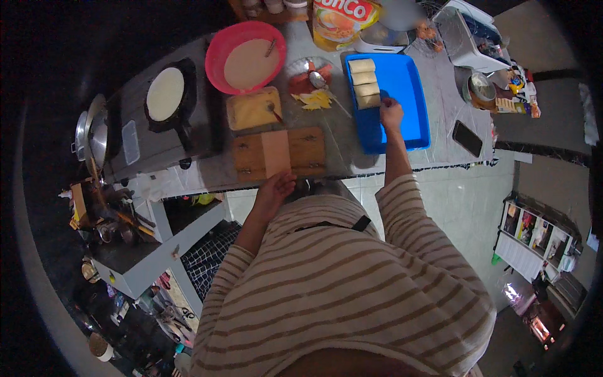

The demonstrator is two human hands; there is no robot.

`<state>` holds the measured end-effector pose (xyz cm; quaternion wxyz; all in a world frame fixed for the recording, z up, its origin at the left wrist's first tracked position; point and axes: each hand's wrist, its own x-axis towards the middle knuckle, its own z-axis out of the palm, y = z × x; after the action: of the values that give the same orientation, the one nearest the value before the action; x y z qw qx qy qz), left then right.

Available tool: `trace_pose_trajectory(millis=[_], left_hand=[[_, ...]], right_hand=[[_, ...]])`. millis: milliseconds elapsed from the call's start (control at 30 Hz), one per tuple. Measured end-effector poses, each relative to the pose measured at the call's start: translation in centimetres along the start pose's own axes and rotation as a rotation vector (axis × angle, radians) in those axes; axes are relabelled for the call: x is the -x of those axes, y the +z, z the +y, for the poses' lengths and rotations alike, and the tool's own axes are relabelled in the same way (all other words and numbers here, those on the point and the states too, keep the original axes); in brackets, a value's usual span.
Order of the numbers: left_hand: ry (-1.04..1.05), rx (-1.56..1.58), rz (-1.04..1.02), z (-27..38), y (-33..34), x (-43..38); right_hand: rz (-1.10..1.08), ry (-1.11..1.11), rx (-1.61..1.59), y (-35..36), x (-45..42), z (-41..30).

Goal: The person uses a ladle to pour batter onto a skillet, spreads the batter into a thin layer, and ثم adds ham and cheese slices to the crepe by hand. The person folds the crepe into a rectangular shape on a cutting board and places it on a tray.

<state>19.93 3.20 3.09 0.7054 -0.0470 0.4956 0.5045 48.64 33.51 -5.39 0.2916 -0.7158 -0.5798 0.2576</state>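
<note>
My right hand [392, 115] reaches into a blue plastic tray [407, 99], fingers bent beside the nearest of several pale rolled pancakes [366, 89] lined up along its left side. Whether the fingertips grip that roll is hard to see. At the front edge of a wooden cutting board [306, 153], my left hand [277, 188] is loosely curled, with nothing visible in it. A flat, pale pinkish strip [276, 153] crosses the board, its near end by my left fingers. Behind the board are a glass plate of reddish filling [301, 85] with a spoon and yellow strips [312, 100].
A frying pan [186, 134] on the stove holds a round pale crepe [165, 94]. Nearby stand a pink bowl of batter [249, 63] and a shallow container of yellow mixture [247, 110]. An oil pouch [341, 23] stands behind; a phone [467, 138] lies at right.
</note>
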Motion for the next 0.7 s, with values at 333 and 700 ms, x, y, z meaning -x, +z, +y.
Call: trace_pose_trajectory(millis=[333, 700], left_hand=[[0.093, -0.158, 0.021, 1.4, -3.8, 0.5], [0.286, -0.201, 0.115, 7.8, -14.7, 2.7]], right_hand=[[0.169, -0.294, 0.155, -2.6, 4.6, -6.0], [-0.192, -0.687, -0.477, 0.3, 20.1, -30.0]])
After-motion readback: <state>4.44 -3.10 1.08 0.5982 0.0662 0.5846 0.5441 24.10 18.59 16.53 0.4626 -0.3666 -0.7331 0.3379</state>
